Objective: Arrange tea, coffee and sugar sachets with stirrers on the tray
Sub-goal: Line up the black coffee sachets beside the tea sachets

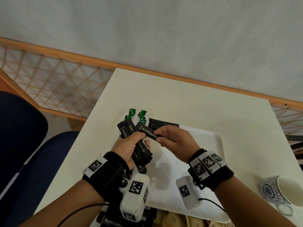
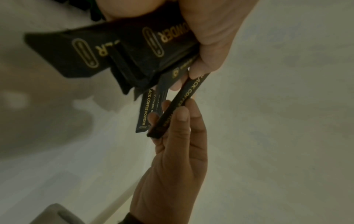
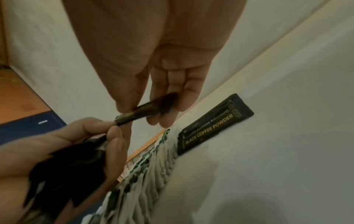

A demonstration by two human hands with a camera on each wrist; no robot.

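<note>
Both hands are raised together over the white tray (image 1: 213, 138). The left hand (image 1: 129, 148) is curled tight round a fanned bundle of black coffee sachets (image 1: 142, 153), palm turned inward. The right hand (image 1: 175, 138) pinches one end of a single sachet (image 1: 150, 132) between thumb and fingertips, its other end at the left thumb (lettering reads BLACK COFFEE). The left wrist view shows the bundle's lower ends splayed below the palm, which the head view mostly hides. The right wrist view alone shows black sachets lying flat on the tray (image 3: 216, 125) beside a row of green-and-white sachets (image 3: 153, 163). A patterned cup (image 1: 278, 192) stands on the table (image 1: 180, 99) right of the tray.
</note>
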